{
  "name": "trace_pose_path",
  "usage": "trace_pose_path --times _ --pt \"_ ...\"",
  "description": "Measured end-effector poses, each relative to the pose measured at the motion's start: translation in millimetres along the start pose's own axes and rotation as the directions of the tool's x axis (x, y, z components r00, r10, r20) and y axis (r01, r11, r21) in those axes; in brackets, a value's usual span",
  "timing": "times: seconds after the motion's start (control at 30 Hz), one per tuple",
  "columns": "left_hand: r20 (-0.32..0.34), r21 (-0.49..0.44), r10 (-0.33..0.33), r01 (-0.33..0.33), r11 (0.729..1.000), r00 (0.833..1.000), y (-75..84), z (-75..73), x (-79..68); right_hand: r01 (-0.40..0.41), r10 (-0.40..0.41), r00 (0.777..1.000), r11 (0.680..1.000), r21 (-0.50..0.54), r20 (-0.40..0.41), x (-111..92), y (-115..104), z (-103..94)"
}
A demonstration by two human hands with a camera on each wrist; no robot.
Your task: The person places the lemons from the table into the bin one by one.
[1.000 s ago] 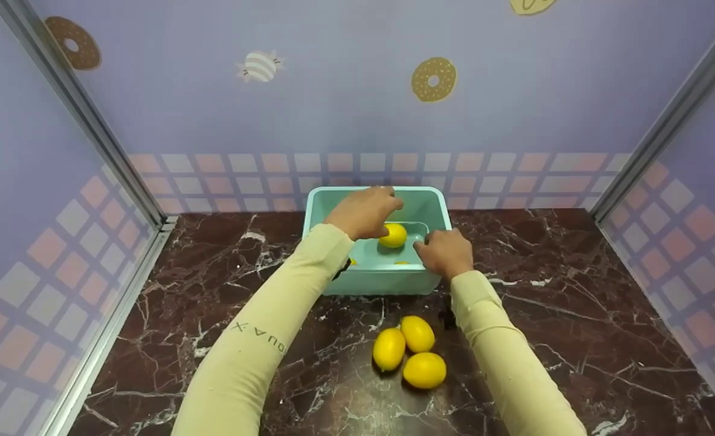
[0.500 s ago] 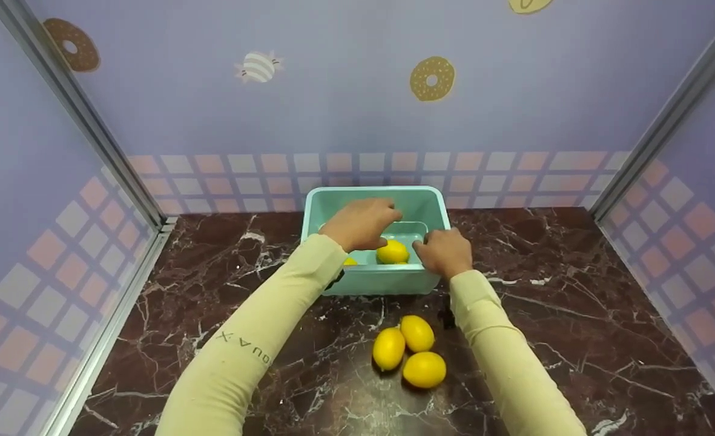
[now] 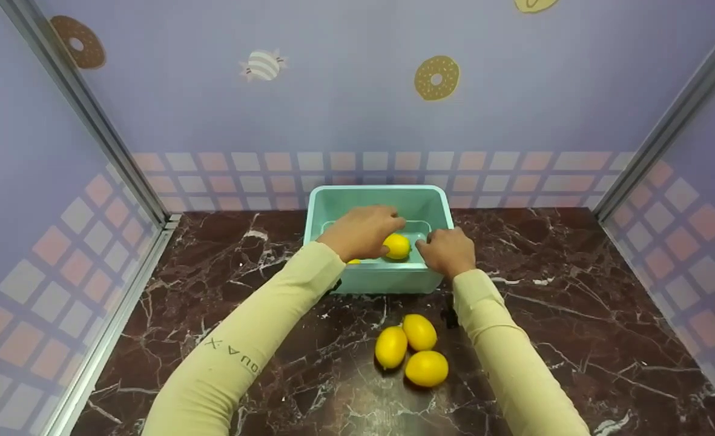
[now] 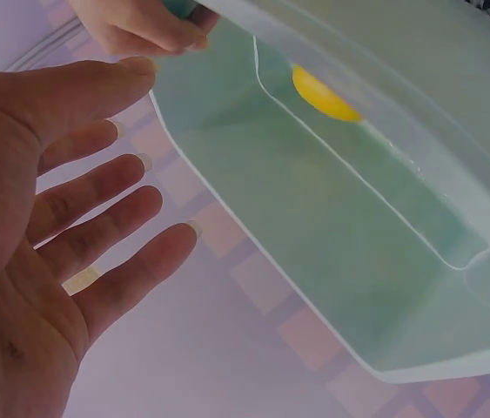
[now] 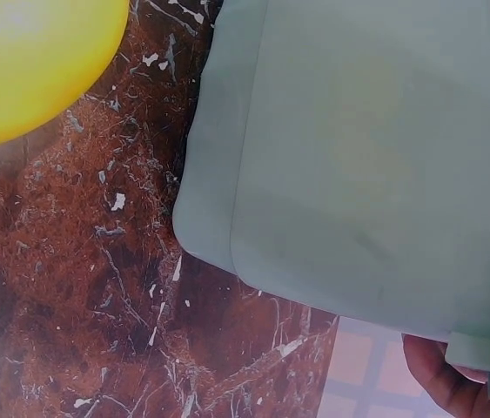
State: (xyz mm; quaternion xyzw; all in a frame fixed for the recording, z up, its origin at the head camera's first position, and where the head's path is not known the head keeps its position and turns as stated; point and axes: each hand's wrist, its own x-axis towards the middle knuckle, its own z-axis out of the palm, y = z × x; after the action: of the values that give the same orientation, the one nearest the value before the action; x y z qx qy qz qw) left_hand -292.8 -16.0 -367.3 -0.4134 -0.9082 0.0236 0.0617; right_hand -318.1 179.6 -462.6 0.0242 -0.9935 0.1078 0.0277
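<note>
A pale green plastic bin [image 3: 387,280] stands near the back wall. Over it is my left hand [image 3: 366,231]; in the left wrist view the same hand [image 4: 62,200] has its fingers spread, nothing held. Just right of its thumb a lemon [image 3: 398,247] lies inside the bin. Part of another lemon [image 3: 353,261] shows behind the front rim. At the bin's right front corner my right hand [image 3: 450,251] grips the rim; in the right wrist view its fingers [image 5: 436,379] curl round it. On the table in front sit three lemons [image 3: 426,369], close together.
The table [image 3: 575,339] is dark red marble with white veins. A patterned purple wall [image 3: 357,109] rises right behind the bin. Side panels with metal edge strips [image 3: 115,309] border the table left and right.
The lemon by my left hand has dropped from beside the thumb to the bin's floor and shifted slightly. My left hand has come down a little toward the front. My right hand stays on the rim.
</note>
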Motion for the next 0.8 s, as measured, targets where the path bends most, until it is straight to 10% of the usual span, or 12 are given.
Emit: trace_pose_path --times 0.8 --pt "0.009 0.031 0.069 -0.069 0.997 0.998 15.8 4.8 -18.3 -0.012 0.012 1.0 1.0 -0.004 0.013 -1.1 -1.0 0.0"
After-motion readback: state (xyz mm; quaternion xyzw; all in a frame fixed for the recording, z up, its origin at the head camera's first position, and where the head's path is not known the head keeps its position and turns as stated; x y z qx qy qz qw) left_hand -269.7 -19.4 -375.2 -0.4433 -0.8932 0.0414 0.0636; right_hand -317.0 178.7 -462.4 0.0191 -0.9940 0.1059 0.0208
